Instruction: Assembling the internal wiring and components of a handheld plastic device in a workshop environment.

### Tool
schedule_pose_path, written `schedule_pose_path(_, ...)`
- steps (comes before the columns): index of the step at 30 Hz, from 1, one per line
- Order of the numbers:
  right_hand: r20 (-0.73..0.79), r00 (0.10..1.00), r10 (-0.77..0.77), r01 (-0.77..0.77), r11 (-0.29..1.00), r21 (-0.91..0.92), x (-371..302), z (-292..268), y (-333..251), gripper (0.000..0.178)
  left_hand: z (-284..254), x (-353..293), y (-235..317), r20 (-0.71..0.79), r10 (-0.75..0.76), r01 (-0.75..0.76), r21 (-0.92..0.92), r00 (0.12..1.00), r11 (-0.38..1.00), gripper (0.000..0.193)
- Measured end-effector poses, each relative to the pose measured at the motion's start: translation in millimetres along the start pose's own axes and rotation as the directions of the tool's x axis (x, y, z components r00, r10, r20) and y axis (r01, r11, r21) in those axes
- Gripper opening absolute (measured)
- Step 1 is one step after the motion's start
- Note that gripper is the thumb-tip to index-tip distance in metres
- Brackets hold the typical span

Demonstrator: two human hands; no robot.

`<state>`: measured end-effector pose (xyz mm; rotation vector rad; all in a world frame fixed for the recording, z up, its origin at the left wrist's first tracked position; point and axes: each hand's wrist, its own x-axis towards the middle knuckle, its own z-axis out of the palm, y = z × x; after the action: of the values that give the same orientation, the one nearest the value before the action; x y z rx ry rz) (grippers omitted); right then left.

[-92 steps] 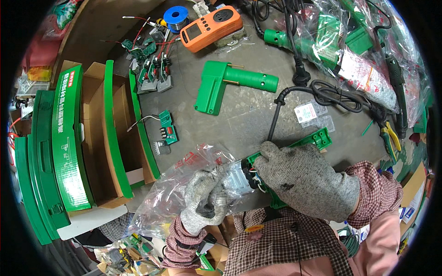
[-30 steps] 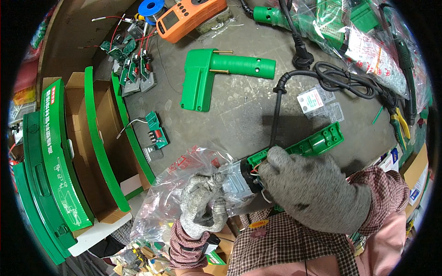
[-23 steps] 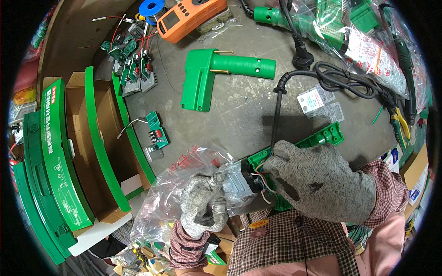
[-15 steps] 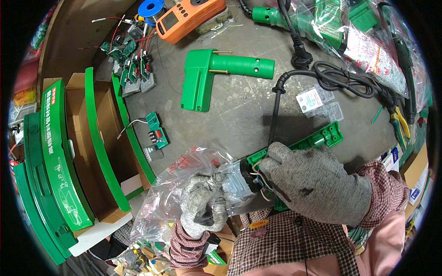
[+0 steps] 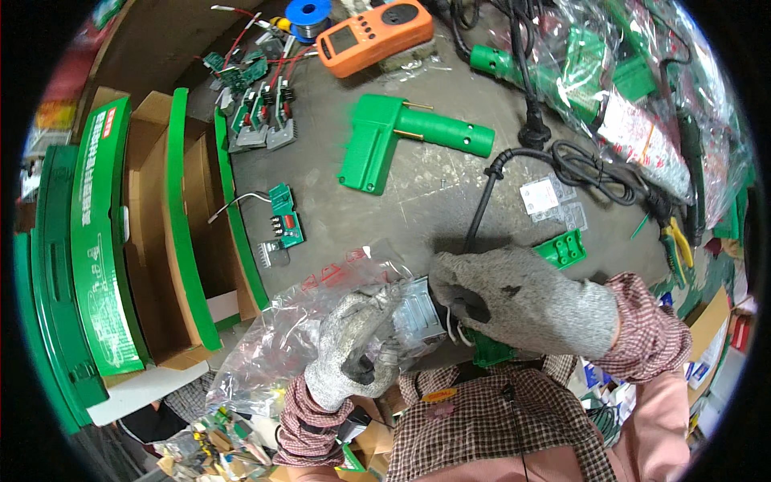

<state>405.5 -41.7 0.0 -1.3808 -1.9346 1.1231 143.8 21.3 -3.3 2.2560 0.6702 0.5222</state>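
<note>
My left hand, in a grey glove, is closed around a silver metal plate that is partly wrapped in a clear plastic bag. Right beside it, my gloved right hand is curled over an open green plastic housing half, fingers bent down at the plate's end. White wires stick out below those fingers; what the fingertips pinch is hidden. A black power cord runs from under the right hand toward the far side.
Beyond my hands lies a green handle shell with two long screws. A circuit board sits near the open green cartons on the left. Farther off are an orange meter, a solder spool, bagged green parts and pliers.
The view has shifted, so the tabletop things sit differently in it. My right hand has moved left over the housing and now covers more of the wires. The left hand keeps its grip.
</note>
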Motion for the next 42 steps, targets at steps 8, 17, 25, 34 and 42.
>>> schedule_pose_path(8,0.014,0.991,0.134,-0.134,0.972,0.195,3,-16,-26,0.024,-1,-6,0,-0.028,0.042,-0.042,-0.010,0.999,0.999,0.060)
schedule_pose_path(17,-0.475,0.877,-0.080,0.083,0.996,-0.014,-5,-20,-14,0.024,34,22,40,0.008,-0.020,0.017,0.319,1.000,0.948,0.084)
schedule_pose_path(25,0.038,0.990,-0.137,0.138,0.860,-0.491,3,-55,0,0.040,51,41,31,-0.241,0.097,-0.051,0.188,0.966,0.981,0.075)
schedule_pose_path(34,-0.391,0.910,-0.139,0.044,0.969,-0.243,22,-54,14,0.021,61,43,34,-0.234,0.112,-0.065,0.199,0.966,0.978,0.080)
schedule_pose_path(42,-0.201,0.977,0.076,-0.144,0.926,-0.349,-44,-43,-9,0.032,60,42,32,-0.206,0.080,-0.041,0.187,0.975,0.981,0.078)
